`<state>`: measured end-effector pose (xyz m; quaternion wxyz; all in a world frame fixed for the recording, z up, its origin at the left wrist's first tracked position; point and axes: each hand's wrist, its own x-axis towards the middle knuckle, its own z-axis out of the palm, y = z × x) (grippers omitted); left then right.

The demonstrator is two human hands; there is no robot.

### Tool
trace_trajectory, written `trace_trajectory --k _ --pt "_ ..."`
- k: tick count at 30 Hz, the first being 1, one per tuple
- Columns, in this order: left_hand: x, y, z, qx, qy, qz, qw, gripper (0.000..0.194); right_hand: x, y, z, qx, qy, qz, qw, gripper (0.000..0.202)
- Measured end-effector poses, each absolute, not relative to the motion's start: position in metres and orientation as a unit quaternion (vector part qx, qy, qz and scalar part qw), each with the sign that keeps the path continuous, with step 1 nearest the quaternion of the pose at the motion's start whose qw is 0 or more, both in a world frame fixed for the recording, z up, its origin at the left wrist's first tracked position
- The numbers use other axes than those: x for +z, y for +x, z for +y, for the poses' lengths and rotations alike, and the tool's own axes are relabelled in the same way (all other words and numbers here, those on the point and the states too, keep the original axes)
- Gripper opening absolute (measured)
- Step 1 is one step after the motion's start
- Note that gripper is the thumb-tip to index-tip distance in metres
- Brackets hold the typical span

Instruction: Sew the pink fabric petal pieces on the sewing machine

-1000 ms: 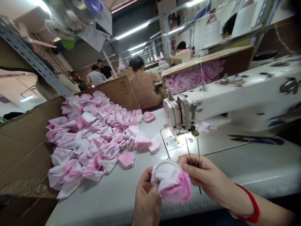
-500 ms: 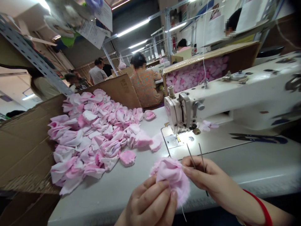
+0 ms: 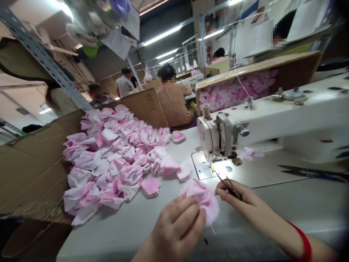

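My left hand (image 3: 180,222) pinches a small pink plush piece (image 3: 204,200) with fuzzy edges, just in front of the sewing machine (image 3: 218,138). A loose white thread hangs from the piece's lower edge. To its right, my right hand (image 3: 240,196) is closed around a pair of metal tweezers (image 3: 227,185), whose two prongs point up toward the lit needle plate (image 3: 203,170). A small gap separates the right fingertips from the plush piece. A red band (image 3: 305,240) circles the right wrist.
A large heap of pink and white fabric pieces (image 3: 109,156) fills the table's left, bordered by cardboard (image 3: 32,171). Blue-handled snips (image 3: 313,173) lie on the right. Behind the machine stands a carton (image 3: 297,72) of pink pieces. Several people sit or stand farther back.
My right hand has drawn away from the pink plush piece and the tweezers have tilted left. The left hand keeps its hold. The whole view has shifted slightly.
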<state>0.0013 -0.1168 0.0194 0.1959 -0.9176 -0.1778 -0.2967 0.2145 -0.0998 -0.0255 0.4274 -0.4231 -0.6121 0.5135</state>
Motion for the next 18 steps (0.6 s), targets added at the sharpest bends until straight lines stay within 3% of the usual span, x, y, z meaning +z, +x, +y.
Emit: trace_trajectory --k 3,6,10,15,18 --pt "0.014 0.009 -0.075 -0.303 -0.908 -0.209 0.200 0.015 -0.037 0.228 -0.085 0.339 -0.457 -0.729 0.381 0.012" --pt "0.017 0.015 -0.013 -0.297 -0.899 -0.221 0.233 0.017 -0.044 0.230 -0.079 0.264 -0.448 -0.797 0.308 0.020" --pt "0.025 0.016 0.044 -0.283 -0.875 -0.329 0.217 0.025 -0.044 0.221 -0.081 0.196 -0.425 -0.839 0.277 0.026" --pt "0.010 0.006 0.019 -0.265 -0.864 -0.399 0.159 0.018 -0.048 0.216 -0.084 0.160 -0.426 -0.853 0.254 0.026" --pt "-0.013 0.003 -0.008 -0.211 -0.851 -0.455 0.156 0.024 -0.051 0.214 -0.084 0.161 -0.414 -0.861 0.249 0.026"
